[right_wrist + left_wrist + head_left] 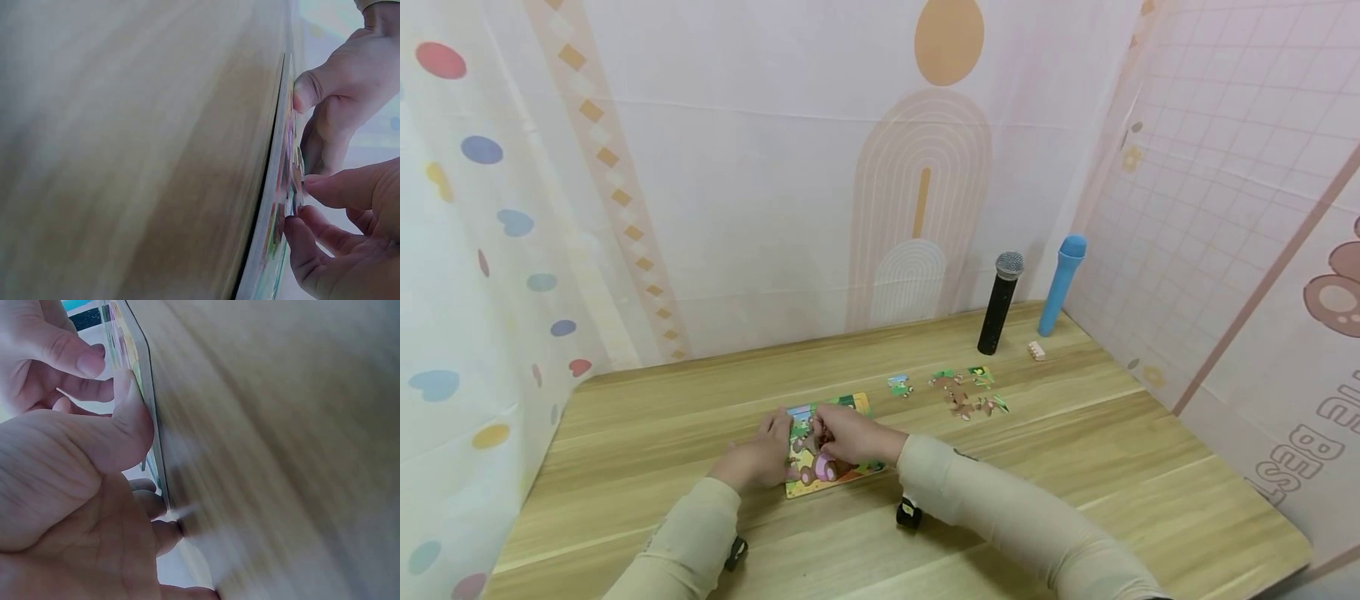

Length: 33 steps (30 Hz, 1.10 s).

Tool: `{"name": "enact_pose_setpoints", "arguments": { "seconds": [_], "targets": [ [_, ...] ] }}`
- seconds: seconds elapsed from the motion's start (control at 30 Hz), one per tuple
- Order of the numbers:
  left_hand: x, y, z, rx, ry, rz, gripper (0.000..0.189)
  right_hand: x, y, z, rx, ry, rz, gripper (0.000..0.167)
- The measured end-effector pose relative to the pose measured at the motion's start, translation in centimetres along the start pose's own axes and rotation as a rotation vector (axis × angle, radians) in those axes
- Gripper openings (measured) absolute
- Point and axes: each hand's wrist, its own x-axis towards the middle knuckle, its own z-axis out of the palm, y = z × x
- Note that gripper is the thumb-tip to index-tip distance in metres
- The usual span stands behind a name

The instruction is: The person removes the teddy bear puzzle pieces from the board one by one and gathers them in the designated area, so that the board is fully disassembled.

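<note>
Fingers (301,247) of right hand (853,437) pinch a puzzle piece (297,190); left hand (763,454), relaxed, touches board (799,489).

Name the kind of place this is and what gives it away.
Probably a children's play corner or a small staged set: pastel-patterned hangings surround a wood-grain table, and a colorful bear jigsaw puzzle lies on it.
</note>
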Motion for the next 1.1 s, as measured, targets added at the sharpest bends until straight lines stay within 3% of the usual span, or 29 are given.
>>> {"name": "enact_pose_setpoints", "arguments": {
  "seconds": [0.4, 1.1],
  "targets": [
    [-1.4, 1.5, -0.9, -0.003, -0.007, -0.002, 0.095, 0.5, 0.0, 0.5, -0.153, 0.028, -0.064, 0.024],
    [-0.9, 1.1, -0.5, -0.016, -0.002, -0.011, 0.1, 0.8, 0.2, 0.9, -0.084, 0.077, -0.01, 0.024]
  ]
}}
